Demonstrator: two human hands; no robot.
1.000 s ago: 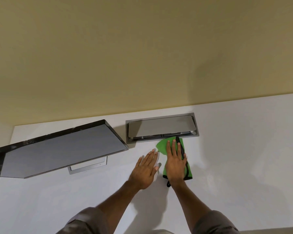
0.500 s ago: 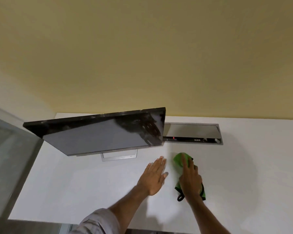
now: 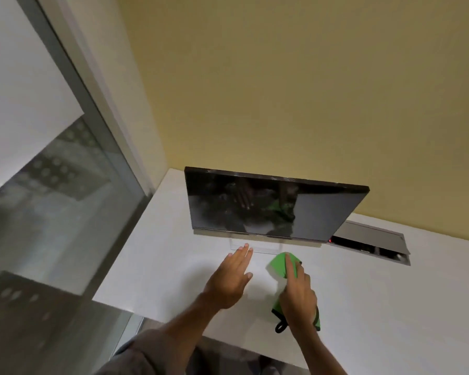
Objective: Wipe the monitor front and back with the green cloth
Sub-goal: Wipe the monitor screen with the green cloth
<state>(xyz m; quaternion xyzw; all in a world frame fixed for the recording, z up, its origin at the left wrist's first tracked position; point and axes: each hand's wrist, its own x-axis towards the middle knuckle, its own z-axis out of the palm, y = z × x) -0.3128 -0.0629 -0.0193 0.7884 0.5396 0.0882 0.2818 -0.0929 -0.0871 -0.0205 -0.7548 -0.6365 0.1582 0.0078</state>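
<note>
Head view, looking down over a white desk (image 3: 160, 253) set against a yellow wall (image 3: 282, 90). The monitor (image 3: 322, 212) stands upright near the back of the desk on a pale flat stand base (image 3: 263, 248), with its dark screen facing the viewer and switched off. The glass mirrors both hands and a patch of green.

The green cloth (image 3: 279, 265) lies on the desk just in front of the stand base, apart from the screen. The right hand (image 3: 298, 295) lies on top of it with the fingers stretched forward, pressing it to the surface rather than curling round it. One corner of the cloth shows ahead of the fingertips, and a black loop (image 3: 280, 326) pokes out beside the wrist.

The left hand (image 3: 230, 278) is just beside the right, palm down with fingers straight and together, holding nothing. Its tips reach the front edge of the stand base, but whether the palm rests on the desk cannot be told.

To the right of the monitor a grey cable hatch (image 3: 371, 239) is sunk into the desk, showing a small red light at its near corner. A glass partition (image 3: 52, 198) runs along the left side.
</note>
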